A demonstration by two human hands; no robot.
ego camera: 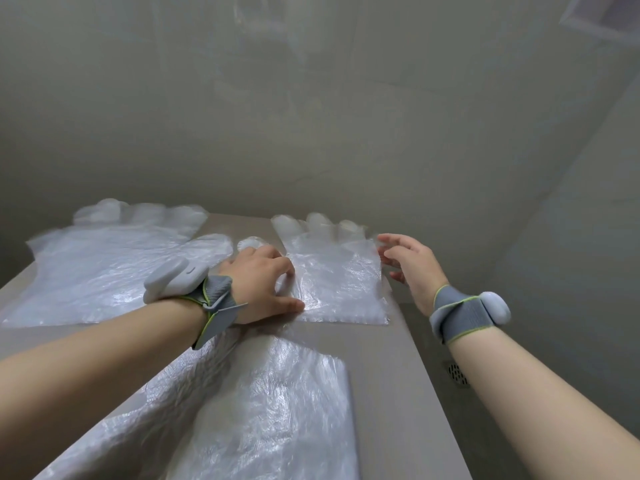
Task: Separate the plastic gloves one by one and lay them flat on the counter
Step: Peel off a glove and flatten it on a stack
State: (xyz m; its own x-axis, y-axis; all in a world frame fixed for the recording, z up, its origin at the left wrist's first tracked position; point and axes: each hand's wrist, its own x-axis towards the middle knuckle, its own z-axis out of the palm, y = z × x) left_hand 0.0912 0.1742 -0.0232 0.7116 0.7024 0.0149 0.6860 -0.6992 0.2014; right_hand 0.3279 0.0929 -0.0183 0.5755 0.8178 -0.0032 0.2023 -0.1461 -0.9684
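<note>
At the far left a clear plastic glove [104, 265] lay flat on the grey counter [388, 393], its fingers pointing away from you toward the wall; nearer you, a second clear plastic sheet [277, 410], cut off by the frame's lower edge, lay spread under your left forearm; your left hand [263, 282] rested palm down with the fingers spread, thumb and fingertips pressing the left edge of a third glove [339, 282]; that glove lay flat near the counter's right edge, fingers toward the wall; your right hand [412, 268] hovered at its right edge, fingers loosely apart and holding nothing; each wrist wore a grey strap with a white device [173, 278]; no brand, label or writing could be read anywhere; a floor drain [457, 374] showed below the counter's right edge.
</note>
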